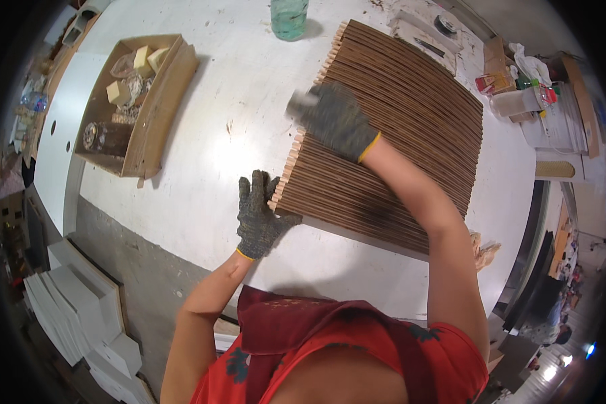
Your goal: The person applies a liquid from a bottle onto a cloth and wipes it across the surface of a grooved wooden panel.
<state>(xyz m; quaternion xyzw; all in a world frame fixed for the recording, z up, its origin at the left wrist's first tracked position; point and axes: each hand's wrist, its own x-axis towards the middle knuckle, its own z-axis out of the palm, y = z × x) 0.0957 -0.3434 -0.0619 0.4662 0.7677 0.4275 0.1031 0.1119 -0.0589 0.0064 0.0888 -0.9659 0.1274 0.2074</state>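
Observation:
A row of thin dark-brown wooden strips (390,87) lies packed side by side on the white table, their pale ends forming a jagged edge at the left. My left hand (259,212), in a dark grey knit glove, rests at the near left corner of the strips, fingers stretched out and thumb along the near side. Over the left edge of the strips is my right hand (340,121), gloved alike and smeared by motion. Its fingers close round a small pale grey piece (304,106), too blurred to name.
An open cardboard box (158,114) at the left holds pale yellow blocks and a brown roll. A greenish clear container (289,19) stands at the far edge. A knife (429,46) and a dark round roll (444,25) lie far right. White panels (81,303) lean at lower left.

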